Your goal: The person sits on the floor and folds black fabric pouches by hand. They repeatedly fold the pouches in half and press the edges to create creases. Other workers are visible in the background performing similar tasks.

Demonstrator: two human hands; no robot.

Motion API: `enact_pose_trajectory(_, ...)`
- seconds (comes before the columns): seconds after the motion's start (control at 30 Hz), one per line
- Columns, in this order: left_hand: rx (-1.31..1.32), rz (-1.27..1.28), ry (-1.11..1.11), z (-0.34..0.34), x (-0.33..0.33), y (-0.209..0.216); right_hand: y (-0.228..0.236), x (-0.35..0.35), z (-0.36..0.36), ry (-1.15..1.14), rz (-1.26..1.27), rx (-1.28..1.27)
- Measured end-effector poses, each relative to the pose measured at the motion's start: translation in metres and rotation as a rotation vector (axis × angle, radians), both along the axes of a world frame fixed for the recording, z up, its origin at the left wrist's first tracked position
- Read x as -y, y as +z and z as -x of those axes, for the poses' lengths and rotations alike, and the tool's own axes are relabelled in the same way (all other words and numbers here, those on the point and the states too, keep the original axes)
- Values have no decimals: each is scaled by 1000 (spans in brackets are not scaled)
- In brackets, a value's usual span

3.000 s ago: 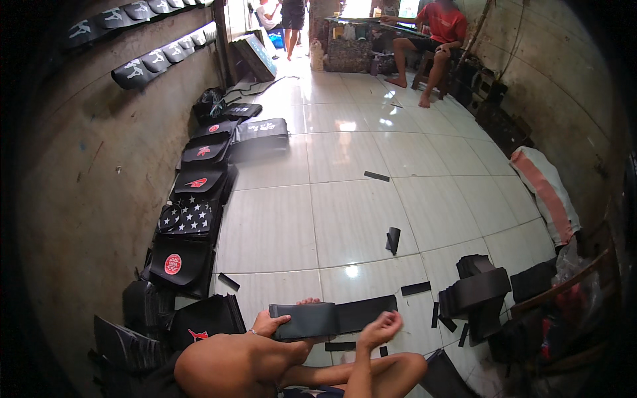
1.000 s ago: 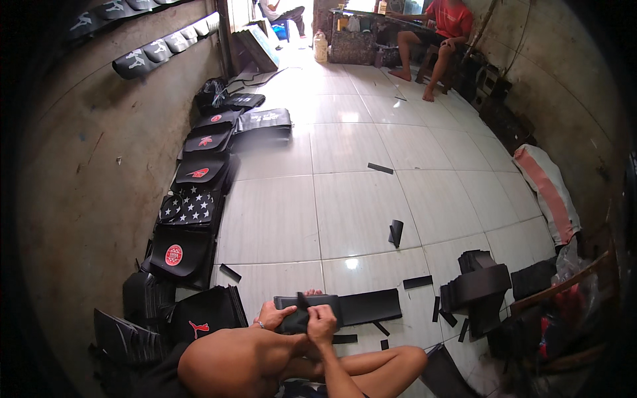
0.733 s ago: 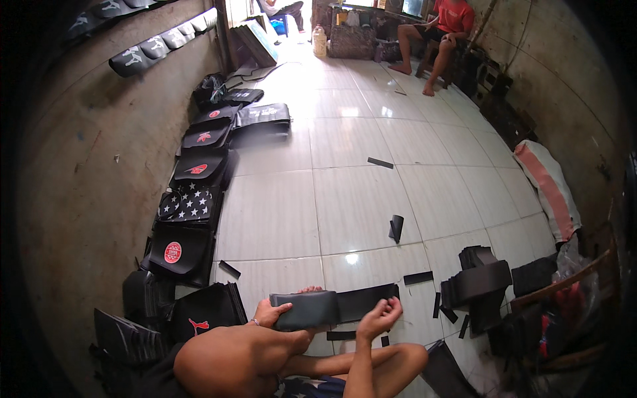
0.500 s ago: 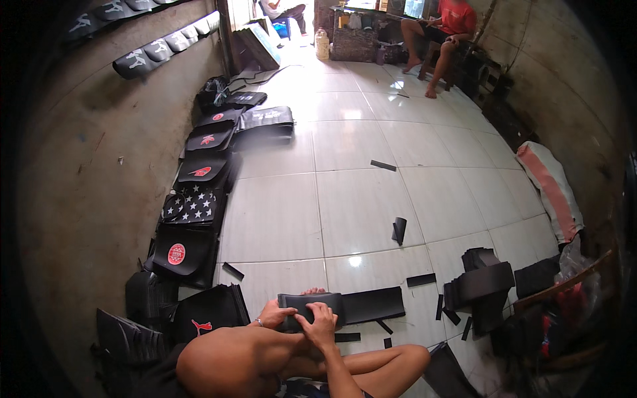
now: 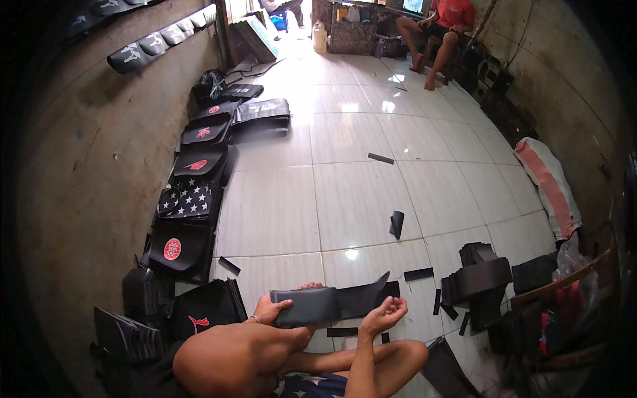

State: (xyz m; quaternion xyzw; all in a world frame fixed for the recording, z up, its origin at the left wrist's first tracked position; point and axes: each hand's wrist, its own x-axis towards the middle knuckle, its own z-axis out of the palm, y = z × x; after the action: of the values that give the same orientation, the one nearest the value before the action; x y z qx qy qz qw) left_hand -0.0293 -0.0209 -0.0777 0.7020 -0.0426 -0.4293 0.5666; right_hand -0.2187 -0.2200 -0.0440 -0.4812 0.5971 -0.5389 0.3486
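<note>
A dark, smooth panel of sheet material (image 5: 305,307), folded or layered and leather-like, lies across my lap area just above the floor. My left hand (image 5: 273,309) grips its left end, thumb on top, with fingertips showing past its far edge. From the panel's right side extends a thin black strip (image 5: 361,297), its far corner curling upward. My right hand (image 5: 383,317) is at the strip's right end with fingers curled in, seemingly pinching its near edge; the exact contact is partly hidden. Beneath the raised strip, another flat black piece (image 5: 394,289) shows on the floor.
Black offcuts (image 5: 418,274) are scattered on the white tiles. Stacked black pieces (image 5: 475,282) lie to the right, beside a wooden-edged object (image 5: 564,278). Printed black flaps (image 5: 174,249) line the left wall. A seated person in red (image 5: 448,33) is at the far right.
My right hand has moved right from the panel's middle to the strip's end, and a black strip now rises off the flat one. My left hand still holds the panel, shifted slightly left.
</note>
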Motion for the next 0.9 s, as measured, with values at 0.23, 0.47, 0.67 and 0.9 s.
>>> enact_pose_trajectory(0.23, -79, 63, -81, 2, 10, 11, -11, -75, -48, 803, 23, -130)
enact_pose_trajectory(0.47, -38, 31, -117, 4, 11, 17, -33, -95, -52, 965, 93, -425)
enact_pose_trajectory(0.67, -192, 77, -87, 0, 7, 4, -23, -89, -49, 981, 92, -353)
enact_pose_trajectory(0.9, -152, 45, -106, 3, 12, 16, -18, -90, -46, 1041, 125, -427)
